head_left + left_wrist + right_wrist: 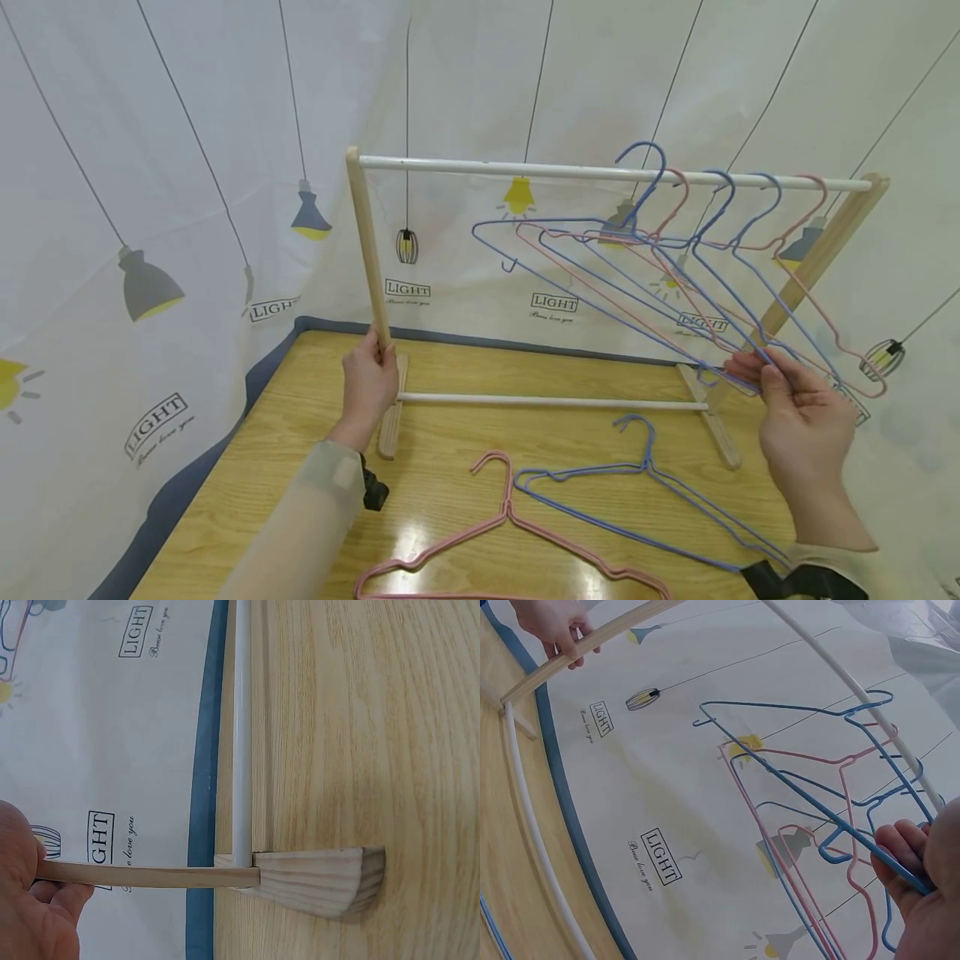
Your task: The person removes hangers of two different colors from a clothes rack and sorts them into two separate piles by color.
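Observation:
A small clothes rack with wooden posts and a white top rail [480, 167] stands on the table. My left hand [369, 379] grips its left wooden post [367, 242] low down, thumb and fingers on either side in the left wrist view. Several blue and pink hangers hang from the right part of the rail. My right hand [810, 417] pinches the lower right corner of the front blue hanger [780, 772], whose hook is over the rail. Behind it, a pink hanger [684, 196] and other hangers overlap, partly hidden by that hand.
On the wooden table [315, 367], pink hangers [508, 492] lie at the front, with blue hangers [648, 450] to their right. A white lower bar [555, 402] joins the rack's feet. Behind stands a white cloth [465, 75] printed with lamps.

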`<state>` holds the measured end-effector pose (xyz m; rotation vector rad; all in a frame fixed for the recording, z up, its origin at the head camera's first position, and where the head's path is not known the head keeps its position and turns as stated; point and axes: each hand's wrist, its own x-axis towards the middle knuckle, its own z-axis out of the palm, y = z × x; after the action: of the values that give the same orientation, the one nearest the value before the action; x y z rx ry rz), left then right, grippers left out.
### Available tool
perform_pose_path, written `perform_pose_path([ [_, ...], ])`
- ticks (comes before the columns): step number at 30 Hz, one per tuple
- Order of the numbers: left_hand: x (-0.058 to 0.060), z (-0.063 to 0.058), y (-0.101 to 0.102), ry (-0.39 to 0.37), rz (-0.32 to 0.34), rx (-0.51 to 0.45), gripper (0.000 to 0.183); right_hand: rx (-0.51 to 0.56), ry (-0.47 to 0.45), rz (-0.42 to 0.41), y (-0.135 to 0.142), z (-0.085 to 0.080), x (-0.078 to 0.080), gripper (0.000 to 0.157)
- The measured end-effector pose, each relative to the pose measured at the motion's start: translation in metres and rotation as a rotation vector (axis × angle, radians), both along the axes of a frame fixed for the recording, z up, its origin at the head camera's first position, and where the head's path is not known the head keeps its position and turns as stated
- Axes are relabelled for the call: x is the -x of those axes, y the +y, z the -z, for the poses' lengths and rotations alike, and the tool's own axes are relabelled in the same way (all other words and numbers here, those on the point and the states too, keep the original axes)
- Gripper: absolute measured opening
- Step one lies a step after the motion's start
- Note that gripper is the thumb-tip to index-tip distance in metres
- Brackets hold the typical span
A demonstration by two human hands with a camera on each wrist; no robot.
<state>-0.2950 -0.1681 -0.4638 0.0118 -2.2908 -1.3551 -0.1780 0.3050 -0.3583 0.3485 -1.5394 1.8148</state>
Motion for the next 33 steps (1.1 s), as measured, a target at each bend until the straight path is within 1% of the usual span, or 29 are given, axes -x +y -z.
perform_pose_path([
  [5,-0.001,-0.001,0.0,0.005,0.004,0.008,0.019,0.023,0.09,-0.024,0.002,-0.008,-0.001,0.026],
  [9,-0.002,-0.002,0.001,0.003,0.002,0.011,0.018,0.033,0.1,-0.024,0.003,-0.015,-0.006,0.025],
  [16,0.0,-0.002,0.0,-0.006,-0.001,0.007,0.023,0.0,0.034,0.036,0.004,-0.023,-0.018,0.025],
  [20,0.0,-0.002,0.001,-0.015,0.0,0.001,0.026,-0.017,0.016,0.03,0.003,-0.023,-0.027,0.027],
  [24,-0.001,-0.002,0.001,-0.026,0.001,-0.005,0.027,-0.032,0.012,0.013,0.0,-0.019,-0.037,0.027],
  [27,-0.002,-0.003,0.001,-0.029,0.003,-0.009,0.027,-0.036,-0.013,0.012,-0.001,-0.014,-0.044,0.026],
  [30,-0.002,-0.002,0.001,-0.024,0.008,-0.014,0.028,-0.047,-0.05,0.017,-0.001,-0.008,-0.05,0.026],
  [33,-0.001,-0.002,0.001,-0.017,0.007,-0.017,0.028,-0.054,-0.125,0.046,0.001,0.001,-0.055,0.026],
])
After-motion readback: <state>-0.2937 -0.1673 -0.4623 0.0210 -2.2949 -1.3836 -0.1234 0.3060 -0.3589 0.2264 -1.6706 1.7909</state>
